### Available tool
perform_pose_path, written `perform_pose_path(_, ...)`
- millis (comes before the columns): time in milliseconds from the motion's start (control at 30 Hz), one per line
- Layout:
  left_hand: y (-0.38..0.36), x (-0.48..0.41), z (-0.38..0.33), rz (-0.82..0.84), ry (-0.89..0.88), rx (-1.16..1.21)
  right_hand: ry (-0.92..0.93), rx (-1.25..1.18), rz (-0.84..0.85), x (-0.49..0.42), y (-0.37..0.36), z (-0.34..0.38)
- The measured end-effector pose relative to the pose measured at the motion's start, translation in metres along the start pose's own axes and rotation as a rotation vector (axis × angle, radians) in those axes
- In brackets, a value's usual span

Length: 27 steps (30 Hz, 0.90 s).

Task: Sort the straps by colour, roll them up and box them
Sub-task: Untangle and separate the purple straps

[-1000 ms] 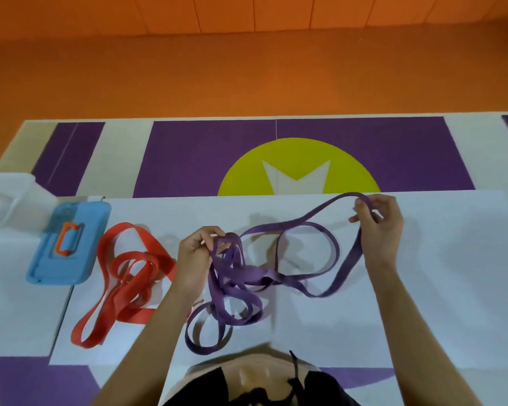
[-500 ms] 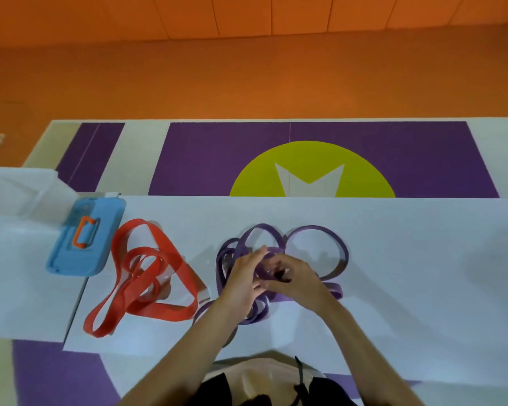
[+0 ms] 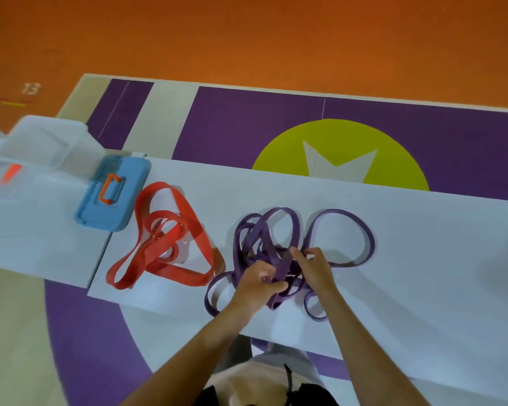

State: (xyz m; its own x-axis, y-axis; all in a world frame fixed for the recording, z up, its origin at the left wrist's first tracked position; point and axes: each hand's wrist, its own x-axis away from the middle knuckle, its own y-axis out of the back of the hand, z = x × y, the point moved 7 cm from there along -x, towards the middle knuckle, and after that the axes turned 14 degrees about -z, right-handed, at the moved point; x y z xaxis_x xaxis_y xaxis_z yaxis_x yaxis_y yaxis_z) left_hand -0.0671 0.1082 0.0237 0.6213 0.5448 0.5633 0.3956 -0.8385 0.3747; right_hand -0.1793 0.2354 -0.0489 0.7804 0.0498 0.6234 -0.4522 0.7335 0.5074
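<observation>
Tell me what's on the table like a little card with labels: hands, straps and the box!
Left hand: grips the tangled purple strap
Right hand: pinches the same strap
Purple strap: looped, unrolled, on the white table
Red strap: loose heap to its left, untouched
Blue lid: left of the red strap
Clear box: beyond the lid

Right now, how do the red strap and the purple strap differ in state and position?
The red strap lies untouched, while the purple strap is gripped by the left hand and the right hand. Red sits beside the blue lid; purple lies further right on the white sheet. Red looks somewhat wider than purple. Both are loose, unrolled tangles of loops, outside the clear box.
</observation>
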Motion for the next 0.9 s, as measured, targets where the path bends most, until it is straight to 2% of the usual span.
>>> perform_pose_path(67, 0.007, 0.000, 0.011, 0.013, -0.013, -0.042, 0.065, 0.212, -0.108, 0.002, -0.003, 0.003)
perform_pose_path(133, 0.017, 0.000, 0.021, -0.020, 0.061, -0.061, 0.061, 0.332, -0.156, 0.005, -0.006, 0.002)
perform_pose_path(200, 0.019, -0.006, 0.031, 0.005, 0.097, -0.065, 0.009, 0.397, -0.142, 0.005, -0.010, -0.004)
perform_pose_path(333, 0.011, -0.009, 0.036, 0.223, 0.029, -0.204, -0.016, 0.542, -0.086, 0.003, -0.008, -0.011)
perform_pose_path(400, 0.013, -0.015, 0.035, 0.238, -0.027, -0.262, -0.006, 0.570, -0.078, 0.005, -0.003, -0.006)
perform_pose_path(433, 0.018, -0.020, 0.034, 0.194, -0.071, -0.299, 0.000, 0.564, -0.079, 0.007, 0.000, -0.002)
perform_pose_path(533, 0.039, -0.048, 0.027, -0.080, -0.230, -0.444, 0.085, 0.464, -0.089, 0.016, 0.006, 0.017)
perform_pose_path(600, 0.049, -0.064, 0.025, -0.188, -0.201, -0.481, 0.155, 0.340, -0.144, 0.028, 0.014, 0.035)
perform_pose_path(700, 0.050, -0.084, 0.032, -0.150, 0.061, -0.373, 0.253, 0.181, -0.210, 0.060, 0.027, 0.068)
perform_pose_path(800, 0.037, -0.096, 0.036, -0.073, 0.184, -0.306, 0.267, -0.019, -0.197, 0.087, 0.033, 0.096)
perform_pose_path(900, 0.025, -0.103, 0.041, -0.040, 0.344, 0.026, 0.311, -0.193, -0.207, 0.105, 0.048, 0.120)
